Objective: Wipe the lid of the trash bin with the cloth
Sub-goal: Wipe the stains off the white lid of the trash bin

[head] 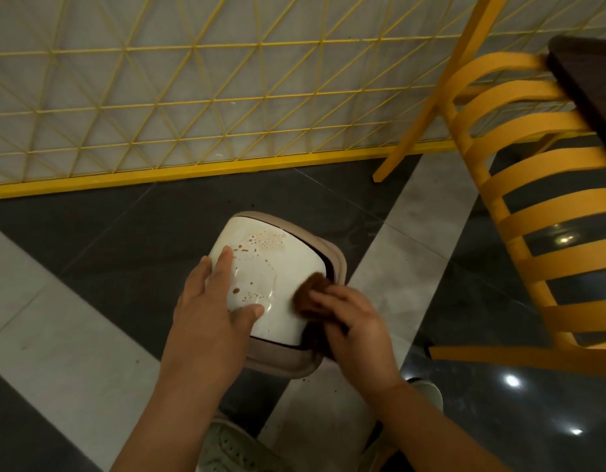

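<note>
A small trash bin with a beige rim [335, 258] stands on the floor below me. Its white swing lid [277, 267] is speckled with brown spots and wet patches. My left hand [209, 301] lies on the lid's left side, fingers straight along the edge and thumb pressed on the near part. My right hand [352, 321] grips a brown cloth [310, 292] and holds it against the lid's right edge. Part of the cloth is hidden under my fingers.
A yellow slatted chair [540, 206] stands close on the right, with a dark table edge [587, 86] above it. A yellow wire-mesh partition [192, 97] runs behind the bin. My shoes [233, 444] show at the bottom on grey and dark floor tiles.
</note>
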`<state>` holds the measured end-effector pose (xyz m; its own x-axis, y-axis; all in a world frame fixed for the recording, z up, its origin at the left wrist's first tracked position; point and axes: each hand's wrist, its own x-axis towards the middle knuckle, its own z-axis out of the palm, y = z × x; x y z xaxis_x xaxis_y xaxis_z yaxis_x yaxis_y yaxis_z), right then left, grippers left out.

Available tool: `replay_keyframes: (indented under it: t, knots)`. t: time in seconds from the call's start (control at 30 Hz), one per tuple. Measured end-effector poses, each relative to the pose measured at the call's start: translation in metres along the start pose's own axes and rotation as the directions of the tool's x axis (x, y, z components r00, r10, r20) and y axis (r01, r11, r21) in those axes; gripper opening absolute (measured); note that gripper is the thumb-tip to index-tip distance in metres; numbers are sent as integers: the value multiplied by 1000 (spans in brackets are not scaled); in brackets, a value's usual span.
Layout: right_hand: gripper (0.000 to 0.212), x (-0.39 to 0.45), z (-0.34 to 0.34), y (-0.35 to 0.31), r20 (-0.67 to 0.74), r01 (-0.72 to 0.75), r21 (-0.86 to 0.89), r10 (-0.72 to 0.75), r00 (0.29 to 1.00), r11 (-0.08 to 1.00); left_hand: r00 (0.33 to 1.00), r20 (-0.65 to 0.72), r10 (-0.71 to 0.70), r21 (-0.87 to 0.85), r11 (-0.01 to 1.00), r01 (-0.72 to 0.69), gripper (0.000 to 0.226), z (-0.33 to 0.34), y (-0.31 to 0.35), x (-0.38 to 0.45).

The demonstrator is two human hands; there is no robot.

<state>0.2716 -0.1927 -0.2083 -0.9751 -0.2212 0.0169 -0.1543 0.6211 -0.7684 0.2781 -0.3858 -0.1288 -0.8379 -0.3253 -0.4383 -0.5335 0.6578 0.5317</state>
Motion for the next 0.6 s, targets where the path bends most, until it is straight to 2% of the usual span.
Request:
replay_keyframes:
  t: [0.07, 0.2, 0.27, 0.37, 0.43, 0.5, 0.6]
  knots:
    - [42, 18, 3, -3, -73, -127, 21, 129, 989, 992, 1000, 8, -5, 11, 1000, 4, 83, 0, 0, 0]
    - [46, 45, 14, -39, -133, -100, 78, 110, 985, 992, 1000, -7, -11, 20, 1000, 11, 84, 1, 0, 2]
    - [46, 34, 13, -46, -72, -26, 40, 29, 997, 999, 1000, -10, -9, 11, 1000, 9, 84, 1, -1, 3]
    - [43, -1, 6, -29, 78, 163, -47, -159, 984, 985, 1000, -7, 6, 18, 1000, -6, 84, -1, -2, 3]
    - [44, -13, -3, -8, 130, 150, -29, -145, 981, 988, 1000, 16, 13, 35, 999, -14, 84, -4, -2, 4]
    - [42, -10, -17, 3, 72, 59, 17, -60, 996, 998, 998, 55, 14, 52, 999, -17, 85, -8, 0, 6]
    - [42, 21, -39, -8, -169, -42, 148, 67, 983, 988, 995, 95, 12, 105, 994, -22, 85, -13, 2, 10]
